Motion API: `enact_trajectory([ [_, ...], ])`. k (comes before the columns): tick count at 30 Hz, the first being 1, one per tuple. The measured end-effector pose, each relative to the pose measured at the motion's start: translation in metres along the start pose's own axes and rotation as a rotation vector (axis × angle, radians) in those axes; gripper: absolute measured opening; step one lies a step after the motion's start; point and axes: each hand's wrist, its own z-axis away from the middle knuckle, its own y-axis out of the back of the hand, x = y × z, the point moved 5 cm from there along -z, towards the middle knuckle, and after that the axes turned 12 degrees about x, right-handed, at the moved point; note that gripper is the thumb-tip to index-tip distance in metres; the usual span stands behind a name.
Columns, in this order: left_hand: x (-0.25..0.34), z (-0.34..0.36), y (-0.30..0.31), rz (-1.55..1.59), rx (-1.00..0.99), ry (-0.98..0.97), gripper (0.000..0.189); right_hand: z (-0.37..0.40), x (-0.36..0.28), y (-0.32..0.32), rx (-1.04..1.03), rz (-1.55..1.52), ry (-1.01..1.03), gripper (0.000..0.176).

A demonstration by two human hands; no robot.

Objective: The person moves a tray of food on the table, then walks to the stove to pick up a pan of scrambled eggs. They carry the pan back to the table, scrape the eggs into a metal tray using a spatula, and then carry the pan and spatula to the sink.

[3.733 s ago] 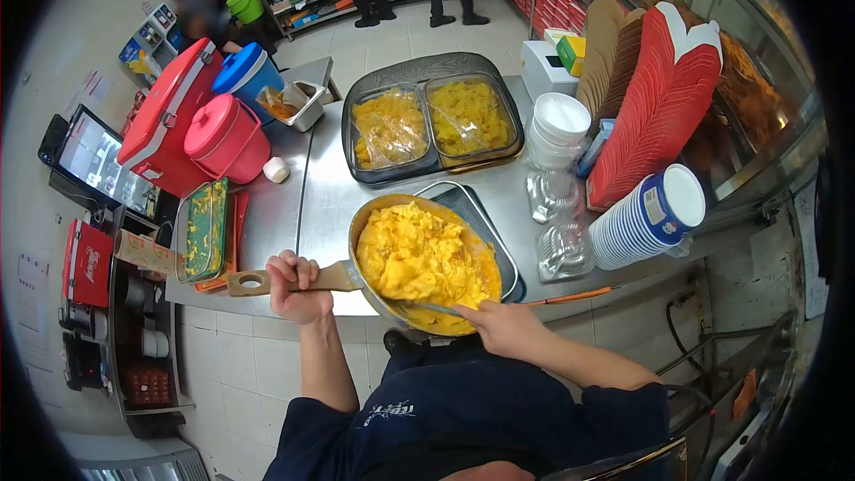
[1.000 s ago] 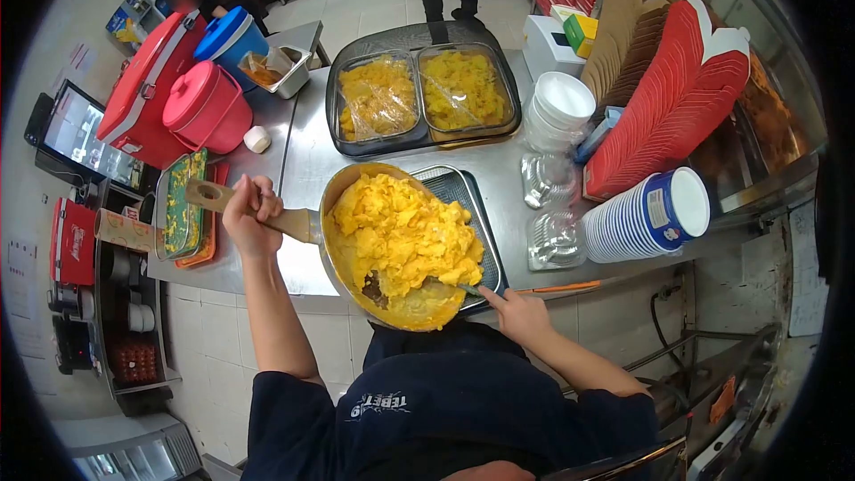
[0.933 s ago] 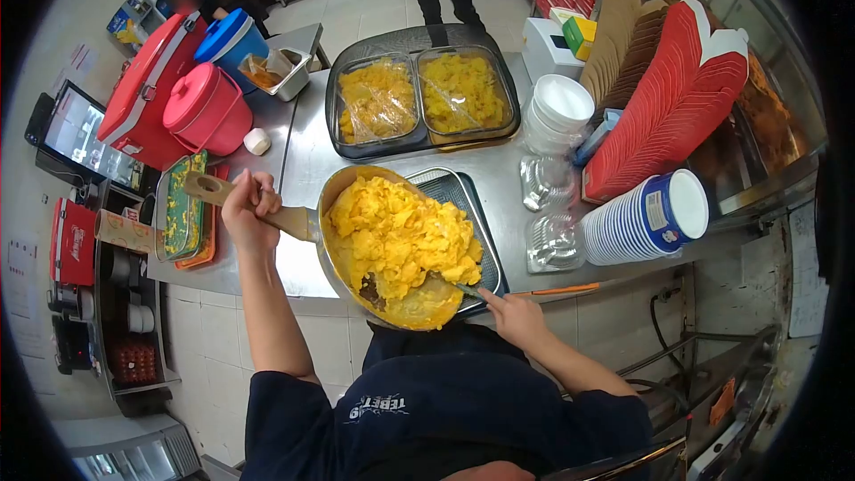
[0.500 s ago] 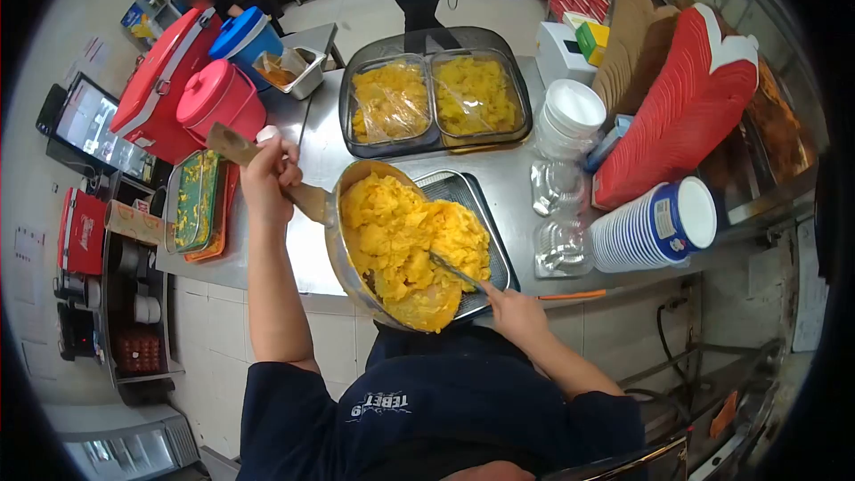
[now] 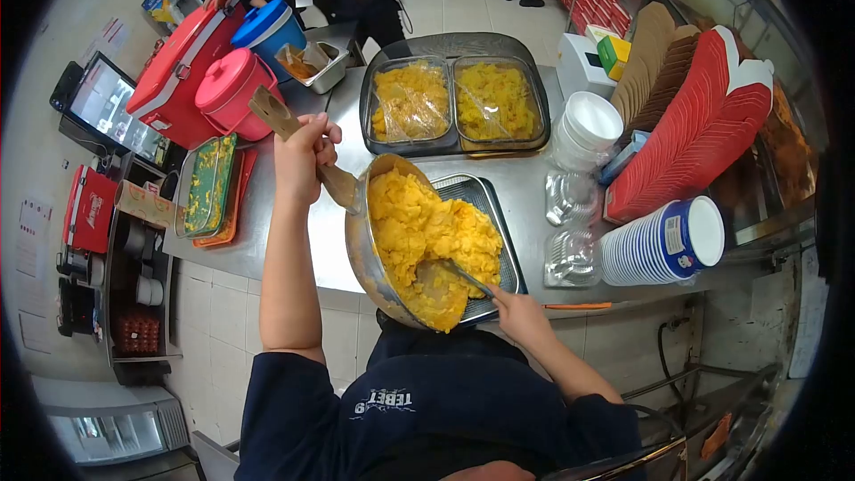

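Note:
My left hand (image 5: 305, 157) is wrapped round the wooden handle (image 5: 337, 185) of a large metal pan (image 5: 359, 245), which is tilted over a metal tray. Yellow scrambled egg (image 5: 414, 223) fills much of the pan and lies heaped over the wire rack of the tray (image 5: 509, 249). In my right hand (image 5: 519, 316) is a thin utensil (image 5: 472, 280), its far end in the egg at the pan's lower edge. A patch of pan bottom with a thin layer of egg shows beside it.
Behind the tray stand two film-covered containers (image 5: 411, 100) of yellow food. Clear lids (image 5: 572, 256), stacked cups (image 5: 663, 240) and red cartons (image 5: 690, 129) are at the right. At the left are a pink bucket (image 5: 233, 93), a blue-lidded bucket and a green tray. People stand beyond the table.
The utensil has shifted towards the pan's lower edge, baring more of the pan bottom. The view has moved, so the counter sits further right. A person at the back has moved left.

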Motion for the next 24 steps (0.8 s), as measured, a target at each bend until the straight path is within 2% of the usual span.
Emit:
enact_trajectory([
  [4, -0.001, -0.003, 0.0, -0.004, -0.012, 0.003, 0.025, 0.011, 0.007, 0.008, 0.022, 0.004, -0.044, 0.031],
  [6, -0.002, 0.001, -0.004, -0.069, -0.006, -0.037, 0.022, -0.002, 0.001, -0.003, -0.044, 0.05, -0.048, 0.031],
  [8, 0.0, 0.001, 0.006, -0.141, 0.044, -0.139, 0.015, -0.006, -0.007, 0.018, -0.065, 0.087, -0.042, 0.03],
  [10, -0.005, 0.0, 0.018, -0.061, 0.122, -0.12, 0.015, -0.003, -0.014, 0.051, 0.015, 0.051, -0.011, 0.031],
  [11, -0.005, 0.002, 0.019, -0.026, 0.11, -0.133, 0.012, -0.002, -0.01, 0.057, 0.004, 0.019, -0.06, 0.031],
  [12, -0.004, 0.002, 0.019, 0.004, 0.084, -0.125, 0.01, -0.01, -0.013, 0.042, 0.001, 0.016, 0.001, 0.031],
  [13, 0.005, 0.006, 0.014, -0.004, 0.083, -0.168, 0.007, -0.012, -0.009, 0.022, -0.015, 0.114, -0.029, 0.031],
  [14, 0.008, 0.013, 0.01, -0.008, 0.067, -0.191, 0.008, -0.01, -0.002, 0.01, -0.029, 0.221, -0.083, 0.031],
  [16, 0.007, 0.011, 0.012, 0.039, 0.009, -0.277, 0.016, -0.014, 0.001, 0.014, -0.01, 0.19, -0.054, 0.031],
  [18, 0.0, 0.008, 0.015, 0.091, 0.027, -0.206, 0.021, -0.011, 0.005, 0.031, 0.0, 0.153, -0.07, 0.031],
  [21, 0.002, 0.003, 0.018, 0.131, -0.094, -0.154, 0.026, -0.015, 0.006, 0.057, 0.079, 0.104, -0.033, 0.028],
  [23, 0.004, 0.003, 0.012, 0.136, -0.145, -0.117, 0.027, -0.027, 0.004, 0.049, -0.004, 0.226, 0.128, 0.027],
  [24, 0.005, 0.001, 0.008, 0.142, -0.154, -0.114, 0.027, -0.037, 0.002, 0.064, 0.002, 0.231, 0.119, 0.027],
])
